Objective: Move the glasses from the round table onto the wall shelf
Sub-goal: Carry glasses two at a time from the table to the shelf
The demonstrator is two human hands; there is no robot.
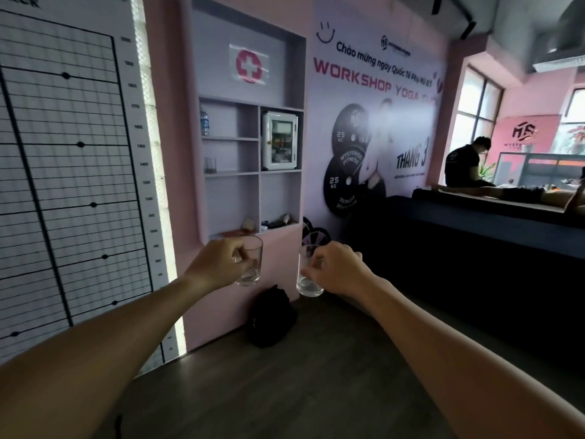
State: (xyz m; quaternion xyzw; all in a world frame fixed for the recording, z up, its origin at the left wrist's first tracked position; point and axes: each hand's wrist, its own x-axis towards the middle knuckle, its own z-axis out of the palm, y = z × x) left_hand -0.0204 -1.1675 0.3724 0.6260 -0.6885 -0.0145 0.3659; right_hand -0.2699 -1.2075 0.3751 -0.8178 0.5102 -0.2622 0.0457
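A: What do the hands have?

B: One clear tumbler each. The left hand (pixel 218 264) is closed around the left glass (pixel 250 264), fingers wrapped over its near side so only the rim, far wall and thick base show. The right hand (pixel 338 270) is closed on the right glass (pixel 308 274) the same way, covering its right half. Both glasses are upright, held out in the air, near each other but apart.

A: Anything in them?

B: They look empty, though the picture is soft and I can't be sure of the bottoms.

A: And the wall shelf (pixel 250 172)?

B: Straight ahead, a recessed unit of grey compartments in the pink wall, beyond the glasses. In the left middle compartment stands a small glass (pixel 210 165), dim and hard to read. Above it, a water bottle (pixel 204 121) is half cut off by the compartment's side. A white cabinet (pixel 279 141) fills the right upper compartment; its contents are a blur. The bottom compartments hold small things I can't identify, and the left hand hides part of the lower edge.

A: The round table?

B: Not in view.

A: What else?

B: A dark bag (pixel 272 315) on the floor against the wall below the glasses, its shape lost in shadow. At right a seated person (pixel 463 163) behind a dark bench (pixel 474 223), cut off from the waist down.
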